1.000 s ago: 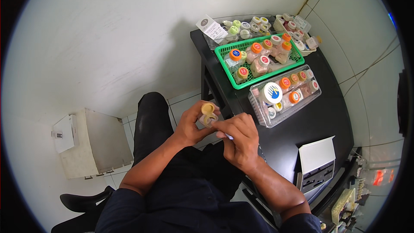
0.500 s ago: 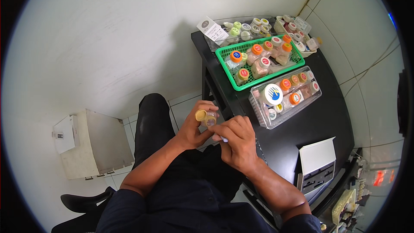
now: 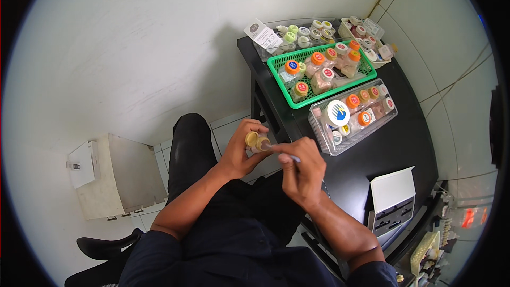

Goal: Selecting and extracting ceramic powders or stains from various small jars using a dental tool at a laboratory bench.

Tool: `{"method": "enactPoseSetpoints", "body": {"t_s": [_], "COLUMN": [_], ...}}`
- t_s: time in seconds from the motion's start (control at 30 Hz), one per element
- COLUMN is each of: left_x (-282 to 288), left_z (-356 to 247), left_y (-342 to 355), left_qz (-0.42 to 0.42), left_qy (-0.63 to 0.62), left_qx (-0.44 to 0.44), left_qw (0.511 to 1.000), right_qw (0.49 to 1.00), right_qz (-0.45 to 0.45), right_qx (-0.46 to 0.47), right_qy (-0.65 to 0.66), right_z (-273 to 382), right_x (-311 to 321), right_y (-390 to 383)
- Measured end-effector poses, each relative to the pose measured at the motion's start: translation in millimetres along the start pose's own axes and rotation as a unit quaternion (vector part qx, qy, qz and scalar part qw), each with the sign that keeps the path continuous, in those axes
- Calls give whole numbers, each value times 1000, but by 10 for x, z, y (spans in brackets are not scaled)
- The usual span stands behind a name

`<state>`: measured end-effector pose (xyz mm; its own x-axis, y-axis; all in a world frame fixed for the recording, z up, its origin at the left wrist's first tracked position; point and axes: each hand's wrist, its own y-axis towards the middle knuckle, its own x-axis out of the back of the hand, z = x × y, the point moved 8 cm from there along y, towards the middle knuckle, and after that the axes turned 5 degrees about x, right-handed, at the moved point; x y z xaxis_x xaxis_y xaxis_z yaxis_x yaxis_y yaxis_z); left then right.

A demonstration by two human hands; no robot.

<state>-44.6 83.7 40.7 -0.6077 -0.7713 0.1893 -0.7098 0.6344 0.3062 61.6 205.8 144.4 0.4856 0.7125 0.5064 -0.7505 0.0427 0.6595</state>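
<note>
Above my lap, my left hand is closed around a small clear jar. Its yellow cap stands tipped beside the jar's mouth, which faces up toward me. My right hand pinches a thin tool with a pale lilac end. The tool's working end is at the jar's mouth, too small to tell whether it is a spatula or a brush. Both hands are just off the near left edge of the black table.
A green basket and a clear plastic bin on the table hold several capped jars. Behind them are more jars and a white card. An open box lies nearer right. A pale cabinet stands left.
My right hand has shifted slightly right and turned, and the tool now points into the jar's mouth. My left hand has tilted the jar a little and moved it slightly right.
</note>
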Motion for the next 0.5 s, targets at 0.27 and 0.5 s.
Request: {"method": "enactPoseSetpoints", "body": {"t_s": [0.27,0.5], "left_x": [25,14], "left_z": [85,205], "left_y": [17,-31], "left_qz": [27,53], "left_qy": [-8,-120], "left_qx": [1,91], "left_qw": [1000,987], "right_qw": [996,999], "right_qz": [-25,-9], "right_qx": [-59,-34], "right_qy": [65,16], "right_z": [-98,-99], "right_x": [24,86], "right_y": [-10,5]}}
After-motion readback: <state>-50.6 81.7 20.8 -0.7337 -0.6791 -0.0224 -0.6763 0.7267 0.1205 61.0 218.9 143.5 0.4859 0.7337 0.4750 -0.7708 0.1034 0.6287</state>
